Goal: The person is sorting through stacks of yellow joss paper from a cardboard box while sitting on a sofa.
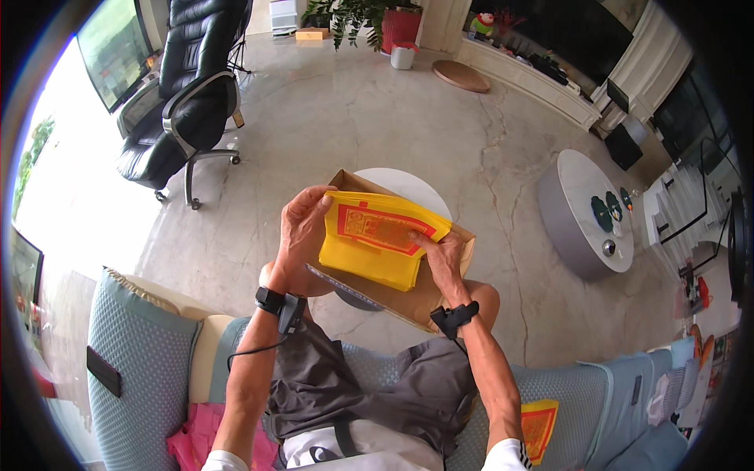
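Note:
A thin stack of yellow joss paper with a red printed panel is held up between my hands. My left hand pinches its upper left corner between thumb and fingers. On the right edge, my right hand grips it with the thumb on top and the fingers hidden underneath. Below lies a thicker pile of yellow paper inside an open cardboard box. The box sits tilted across in front of my knees, partly over a round white table. Each wrist wears a black strapped device.
Another yellow and red sheet lies on the blue quilted sofa to my right. Pink cloth and a dark phone-like object are at the left. Beyond stand a black office chair and a round low table.

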A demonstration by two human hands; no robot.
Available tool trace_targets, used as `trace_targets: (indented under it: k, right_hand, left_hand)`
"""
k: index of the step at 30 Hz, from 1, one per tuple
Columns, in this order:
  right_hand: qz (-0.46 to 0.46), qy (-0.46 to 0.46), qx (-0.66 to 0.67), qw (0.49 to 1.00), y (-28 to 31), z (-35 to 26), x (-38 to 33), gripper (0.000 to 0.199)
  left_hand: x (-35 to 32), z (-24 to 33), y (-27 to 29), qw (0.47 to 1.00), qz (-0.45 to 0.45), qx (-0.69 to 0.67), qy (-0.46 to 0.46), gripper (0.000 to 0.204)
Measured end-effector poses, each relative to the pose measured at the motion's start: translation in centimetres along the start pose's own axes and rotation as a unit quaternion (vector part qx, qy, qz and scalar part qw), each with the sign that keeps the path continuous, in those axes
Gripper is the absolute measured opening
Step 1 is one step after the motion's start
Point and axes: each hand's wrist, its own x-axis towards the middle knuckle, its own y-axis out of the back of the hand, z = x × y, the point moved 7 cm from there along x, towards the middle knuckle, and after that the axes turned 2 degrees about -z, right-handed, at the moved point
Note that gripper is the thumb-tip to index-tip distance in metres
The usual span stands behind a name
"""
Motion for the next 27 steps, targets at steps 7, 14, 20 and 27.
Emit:
trace_targets:
  k: [7,14,20,27]
  right_hand:
    - [-0.008,-0.004,-0.015,1.000,-0.7,-1.5,0.1,0.023]
    - [-0.117,-0.021,0.012,0.993,-0.6,-8.6,-3.3,0.022]
    - [-0.041,-0.100,0.058,0.992,2.8,-8.5,-7.7,0.021]
    - [0.065,-0.125,0.015,0.990,8.2,-8.9,-13.1,0.019]
  left_hand:
    - [0.1,0.8,0.9,0.998,0.008,-0.058,-0.018,0.020]
    - [0.4,2.7,0.3,0.999,-0.005,-0.013,0.050,0.020]
    - [-3.1,-1.8,-3.8,0.966,-0.019,-0.157,0.204,0.036]
    - [-8.1,-7.9,-7.5,0.924,-0.160,-0.126,0.324,0.058]
